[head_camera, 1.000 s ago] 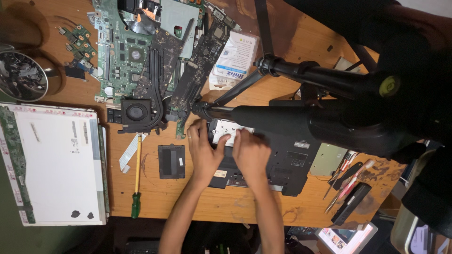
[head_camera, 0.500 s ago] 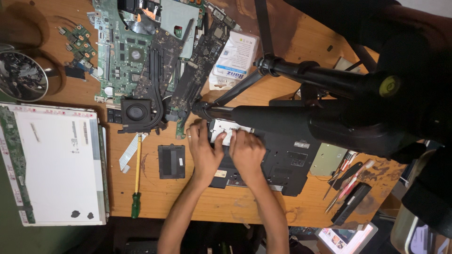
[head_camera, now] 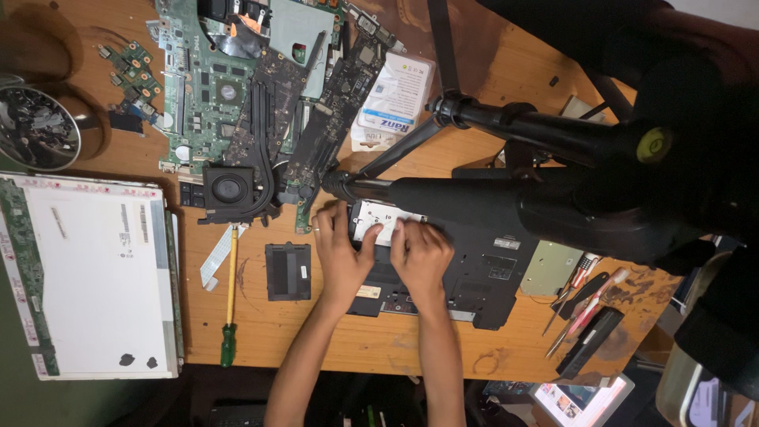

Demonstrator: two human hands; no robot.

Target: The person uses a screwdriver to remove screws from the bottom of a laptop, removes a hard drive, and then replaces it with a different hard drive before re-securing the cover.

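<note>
The silver drive module (head_camera: 378, 222) sits in a bay at the upper left corner of the upturned black laptop base (head_camera: 474, 273), which lies near the front edge of the wooden table (head_camera: 490, 348), partly under a black tripod (head_camera: 506, 166). The module's long axis runs roughly left to right across the picture, slightly tilted, with its left end toward the chassis's outer edge and its right end running in under your right fingers. Your left hand (head_camera: 341, 255) rests against its left end, thumb laid along the lower edge, fingers curled by the corner; your right hand (head_camera: 421, 255) presses down on its right part with bent fingers. Neither hand is clenched around it, and I cannot tell whether it is actually lifted or only steadied, since your fingers cover the edges. As I judge it, the step goes best if you keep the module flat and move it along its long axis rather than prying one corner, because a connector probably sits at one end, though I cannot see which. Keep pressure even between both hands and stay clear of the tripod leg just above your knuckles. Just left of the base lies a small black cover plate (head_camera: 288, 271); further left a green-handled screwdriver (head_camera: 229, 308), a fan (head_camera: 230, 190) on a green mainboard (head_camera: 229, 87), and a bare display panel (head_camera: 91, 273).
</note>
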